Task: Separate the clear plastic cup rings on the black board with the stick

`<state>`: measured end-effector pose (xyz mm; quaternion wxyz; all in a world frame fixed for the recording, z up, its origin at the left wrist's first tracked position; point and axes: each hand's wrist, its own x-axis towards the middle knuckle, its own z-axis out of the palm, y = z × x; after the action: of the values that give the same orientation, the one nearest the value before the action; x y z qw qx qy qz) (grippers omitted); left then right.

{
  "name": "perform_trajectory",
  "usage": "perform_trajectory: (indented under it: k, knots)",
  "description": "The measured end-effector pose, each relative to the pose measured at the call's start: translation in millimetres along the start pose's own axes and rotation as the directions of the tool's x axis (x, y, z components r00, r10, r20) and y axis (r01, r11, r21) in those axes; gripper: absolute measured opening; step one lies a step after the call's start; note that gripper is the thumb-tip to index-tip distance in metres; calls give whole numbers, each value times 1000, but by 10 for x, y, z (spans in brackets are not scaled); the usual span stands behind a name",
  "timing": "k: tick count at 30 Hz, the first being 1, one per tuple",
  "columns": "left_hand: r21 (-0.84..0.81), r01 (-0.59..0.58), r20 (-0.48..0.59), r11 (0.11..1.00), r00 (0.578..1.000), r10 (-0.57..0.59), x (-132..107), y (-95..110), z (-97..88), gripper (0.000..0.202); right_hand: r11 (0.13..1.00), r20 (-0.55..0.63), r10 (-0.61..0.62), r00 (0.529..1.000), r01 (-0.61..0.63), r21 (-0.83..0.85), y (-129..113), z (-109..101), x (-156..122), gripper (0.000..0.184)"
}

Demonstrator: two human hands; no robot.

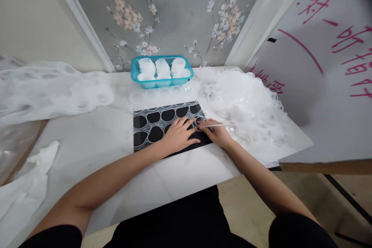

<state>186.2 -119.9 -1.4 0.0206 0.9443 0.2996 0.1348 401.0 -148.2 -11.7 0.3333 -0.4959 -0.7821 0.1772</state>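
**A pale stick (226,125) held at a clear plastic sheet (148,126)**

From where I stand, I see a person in black sleeves at a white table (107,139), both bare hands close together in front of them. The sheet, patterned with rows of rounded outlines, lies on a black mat (203,143) near the middle of the table. The left hand (180,135) rests on it palm down, fingers loosely spread and gripping nothing, thumb out to the side. Just beside it, the right hand (216,133) pinches the slim stick, which lies almost level; its inner end is near the left fingertips, at the sheet's right side. Whether that end touches the plastic, I cannot tell.

Beyond the mat, more clear rings (162,92) lie in a row, and behind them a blue basket (174,81) holds white stacks (162,69) in three columns. To the right spreads a loose heap (244,102) of see-through white pieces; far to the left lies another pile (55,89), with crumpled white paper (43,162) nearer the person. A flowered panel (180,15) stands behind the table, and a white board (334,128) with reddish writing is at the right.
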Motion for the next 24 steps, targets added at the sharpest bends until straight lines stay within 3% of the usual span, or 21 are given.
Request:
perform_trajectory:
  k: [5,9,11,13,16,18,19,21,22,24]
  knots:
    - [-42,41,74,998,996,-38,-65,8,26,65,910,200,-124,972,192,-367,-92,-32,-37,30]
    - [-119,82,137,990,988,-65,-54,-28,-32,69,863,220,-96,971,191,-467,-42,-106,131,28]
    - [-159,94,166,983,984,-68,-35,-36,-64,69,876,54,-65,996,83,-475,93,-250,335,26]
    - [-190,93,189,977,980,-57,-11,-42,-92,69,899,-250,-31,968,-82,-429,243,-480,602,27]
    - [-235,106,224,966,973,-52,24,-53,-127,69,950,-631,73,772,-247,-192,316,-853,991,24]
    - [-288,128,239,949,969,-58,35,-67,-175,68,969,-716,135,685,-243,-50,177,-987,1146,19]
    - [-332,140,230,933,971,-64,35,-79,-217,68,974,-703,182,688,-223,33,48,-996,1180,18]
    - [-470,187,155,862,980,-128,18,-113,-356,61,945,-562,308,767,-177,276,-300,-907,1169,18]
    - [-563,219,93,797,975,-203,0,-137,-455,56,863,-401,396,826,-185,471,-499,-825,1136,20]
    - [-762,248,-31,598,909,-416,-59,-189,-700,44,665,-137,389,911,-175,726,-893,-647,1052,26]
